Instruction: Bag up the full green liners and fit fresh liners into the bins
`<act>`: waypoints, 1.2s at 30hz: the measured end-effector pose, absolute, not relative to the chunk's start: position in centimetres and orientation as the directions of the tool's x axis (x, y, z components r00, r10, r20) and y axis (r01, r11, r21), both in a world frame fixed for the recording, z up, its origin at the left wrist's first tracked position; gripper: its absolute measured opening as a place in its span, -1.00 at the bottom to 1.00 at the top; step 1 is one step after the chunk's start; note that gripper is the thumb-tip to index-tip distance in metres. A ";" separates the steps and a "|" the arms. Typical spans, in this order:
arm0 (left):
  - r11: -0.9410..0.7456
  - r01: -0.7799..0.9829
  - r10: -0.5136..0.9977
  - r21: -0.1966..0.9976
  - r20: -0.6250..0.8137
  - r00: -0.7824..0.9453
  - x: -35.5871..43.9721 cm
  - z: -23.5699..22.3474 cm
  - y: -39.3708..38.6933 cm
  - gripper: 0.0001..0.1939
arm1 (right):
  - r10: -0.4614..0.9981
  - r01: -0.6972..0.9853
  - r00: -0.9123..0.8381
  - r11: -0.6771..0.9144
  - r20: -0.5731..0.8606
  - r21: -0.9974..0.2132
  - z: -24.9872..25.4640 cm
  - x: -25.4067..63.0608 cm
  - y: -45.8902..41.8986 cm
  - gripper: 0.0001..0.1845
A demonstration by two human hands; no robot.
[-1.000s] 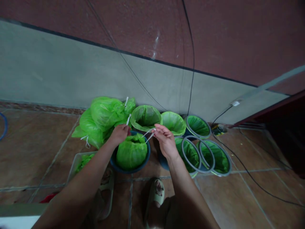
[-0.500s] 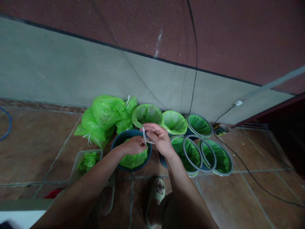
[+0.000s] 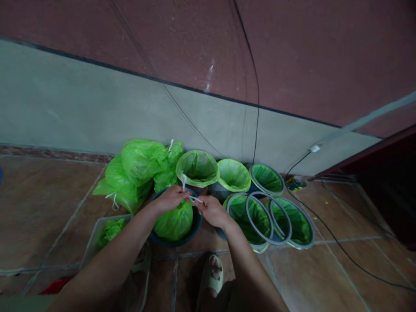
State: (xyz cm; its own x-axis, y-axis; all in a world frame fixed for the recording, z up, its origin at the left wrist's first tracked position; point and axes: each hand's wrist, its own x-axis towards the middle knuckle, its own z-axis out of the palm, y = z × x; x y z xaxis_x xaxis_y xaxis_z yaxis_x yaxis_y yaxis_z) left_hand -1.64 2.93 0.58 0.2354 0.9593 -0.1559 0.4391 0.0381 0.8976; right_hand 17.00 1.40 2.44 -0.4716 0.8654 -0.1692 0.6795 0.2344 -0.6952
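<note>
A green garbage bag sits in a round blue bin in front of my feet, its top gathered under my hands. White drawstring runs between my two hands above the bag. My left hand is closed on one part of it, and a white loop sticks up past its fingers. My right hand pinches the other end, just right of the bin's rim. The fingertips partly hide the bag's neck, so I cannot tell whether there is a knot.
Filled green bags with white ties lean on the wall at left. A clear tub holds crumpled green bags. Several bins with green liners stand at right, with grey rings over the front ones. A black cable crosses the floor.
My right hand has moved down from its raised, spread pose and now pinches the drawstring. My left hand has risen slightly with the bag's neck. The view has tilted slightly.
</note>
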 end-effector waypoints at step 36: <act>-0.165 0.927 0.986 0.338 0.071 0.150 -2.4 1.7 1.8 -0.72 | 0.992 0.868 -0.116 0.075 -0.052 -0.490 0.7 16.6 2.6 -0.70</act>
State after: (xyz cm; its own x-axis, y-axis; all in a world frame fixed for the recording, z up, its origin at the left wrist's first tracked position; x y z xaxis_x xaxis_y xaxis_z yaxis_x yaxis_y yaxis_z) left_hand -2.42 1.83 1.72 0.1499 0.9862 0.0705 0.9266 -0.1650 0.3380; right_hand 16.59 2.60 0.73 -0.1157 0.9919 -0.0524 0.8682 0.0754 -0.4904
